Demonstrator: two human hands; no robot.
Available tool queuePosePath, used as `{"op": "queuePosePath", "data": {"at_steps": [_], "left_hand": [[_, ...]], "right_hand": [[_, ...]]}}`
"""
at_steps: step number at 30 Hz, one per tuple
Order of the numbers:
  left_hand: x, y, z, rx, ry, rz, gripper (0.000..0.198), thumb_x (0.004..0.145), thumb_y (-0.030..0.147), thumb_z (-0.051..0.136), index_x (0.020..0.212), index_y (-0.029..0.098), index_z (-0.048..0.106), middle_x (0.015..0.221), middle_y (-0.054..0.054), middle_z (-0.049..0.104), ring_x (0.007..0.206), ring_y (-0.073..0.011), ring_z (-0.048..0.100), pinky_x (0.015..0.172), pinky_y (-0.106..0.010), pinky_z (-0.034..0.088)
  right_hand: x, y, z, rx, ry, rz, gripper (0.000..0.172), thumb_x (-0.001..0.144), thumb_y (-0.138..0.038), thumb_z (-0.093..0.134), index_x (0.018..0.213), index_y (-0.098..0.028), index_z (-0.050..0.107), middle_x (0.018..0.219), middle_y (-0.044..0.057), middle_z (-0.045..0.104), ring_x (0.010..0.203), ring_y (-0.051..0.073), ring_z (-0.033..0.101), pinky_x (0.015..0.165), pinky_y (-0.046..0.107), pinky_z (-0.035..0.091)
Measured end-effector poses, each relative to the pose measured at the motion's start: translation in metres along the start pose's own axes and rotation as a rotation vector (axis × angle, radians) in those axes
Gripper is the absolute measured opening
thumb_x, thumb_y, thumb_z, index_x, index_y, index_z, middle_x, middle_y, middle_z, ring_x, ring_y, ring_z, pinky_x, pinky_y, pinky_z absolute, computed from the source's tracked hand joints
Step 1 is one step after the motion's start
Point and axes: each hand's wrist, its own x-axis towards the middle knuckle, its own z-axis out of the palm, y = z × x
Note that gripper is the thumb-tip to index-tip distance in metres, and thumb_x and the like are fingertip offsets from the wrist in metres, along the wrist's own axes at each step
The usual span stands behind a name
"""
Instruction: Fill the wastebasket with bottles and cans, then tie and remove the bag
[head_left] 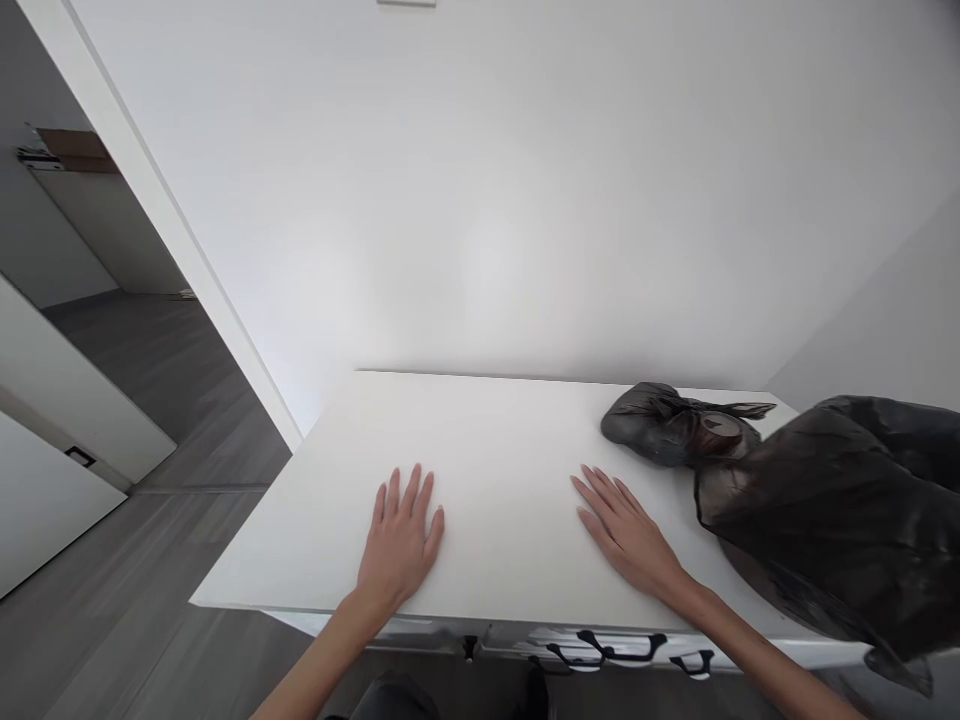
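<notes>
My left hand (400, 540) lies palm down on the white top of a chest of drawers (502, 450), fingers stretched out. My right hand (626, 532) also rests flat on that top, its fingers extended and pointing up and left. Neither hand holds anything. To the right of my right hand is a large black plastic bag (847, 510), spilling over the front edge. A smaller knotted black bag (651, 425) sits behind my right hand, near the wall. What the bags contain is mostly hidden.
Black handles (630, 648) stick out from the drawer fronts below. A white wall (480, 200) stands behind the chest. At the left, a doorway shows grey floor (217, 400) and a cardboard box (79, 148). A white door (45, 500) is at far left.
</notes>
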Motion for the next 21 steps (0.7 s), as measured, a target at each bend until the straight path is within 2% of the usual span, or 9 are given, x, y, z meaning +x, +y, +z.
{"op": "queuePosePath", "data": {"at_steps": [4,8,10,13,17,21], "left_hand": [[0.004,0.002,-0.004,0.003,-0.05,-0.008,0.063,0.107,0.051,0.034,0.16,0.019,0.044,0.17,-0.007,0.036,0.158,-0.0383,0.028,0.126,-0.06,0.033],[0.007,0.003,-0.009,-0.031,-0.064,-0.03,0.063,0.106,0.052,0.034,0.161,0.022,0.043,0.169,-0.005,0.036,0.159,-0.0361,0.027,0.127,-0.059,0.031],[0.008,0.003,-0.01,-0.048,-0.072,-0.04,0.063,0.106,0.053,0.033,0.162,0.025,0.042,0.17,-0.004,0.036,0.16,-0.0347,0.026,0.127,-0.058,0.031],[0.01,0.003,-0.014,-0.061,-0.091,-0.043,0.063,0.106,0.053,0.033,0.162,0.027,0.04,0.17,-0.003,0.036,0.16,-0.0334,0.026,0.127,-0.057,0.031],[0.011,0.0,-0.017,-0.062,-0.101,-0.052,0.062,0.106,0.052,0.032,0.163,0.026,0.04,0.169,-0.003,0.037,0.159,-0.0332,0.027,0.127,-0.057,0.032],[0.011,-0.003,-0.015,-0.068,-0.091,-0.047,0.063,0.106,0.053,0.033,0.162,0.026,0.041,0.169,-0.002,0.037,0.159,-0.033,0.028,0.127,-0.056,0.032]], "right_hand": [[0.003,0.0,-0.007,-0.002,0.008,-0.014,0.059,0.111,-0.05,0.029,0.164,-0.025,0.035,0.173,0.005,0.027,0.162,0.023,0.02,0.131,0.051,0.022],[0.019,0.009,-0.036,-0.062,0.132,-0.052,0.059,0.109,-0.043,0.031,0.163,-0.018,0.036,0.172,0.01,0.03,0.162,0.027,0.016,0.131,0.054,0.018],[0.034,0.019,-0.058,-0.109,0.239,0.0,0.059,0.107,-0.036,0.032,0.163,-0.017,0.035,0.169,0.011,0.036,0.162,0.029,0.016,0.13,0.056,0.013],[0.053,0.04,-0.082,-0.163,0.331,0.186,0.061,0.103,-0.033,0.035,0.16,-0.013,0.036,0.166,0.016,0.039,0.16,0.035,0.017,0.128,0.061,0.011],[0.067,0.065,-0.087,-0.202,0.222,0.382,0.063,0.097,-0.034,0.046,0.156,-0.01,0.04,0.164,0.026,0.034,0.152,0.045,0.028,0.12,0.067,0.019],[0.069,0.068,-0.078,-0.227,0.079,0.387,0.059,0.096,-0.029,0.049,0.152,-0.01,0.045,0.159,0.026,0.042,0.146,0.041,0.039,0.118,0.058,0.03]]}}
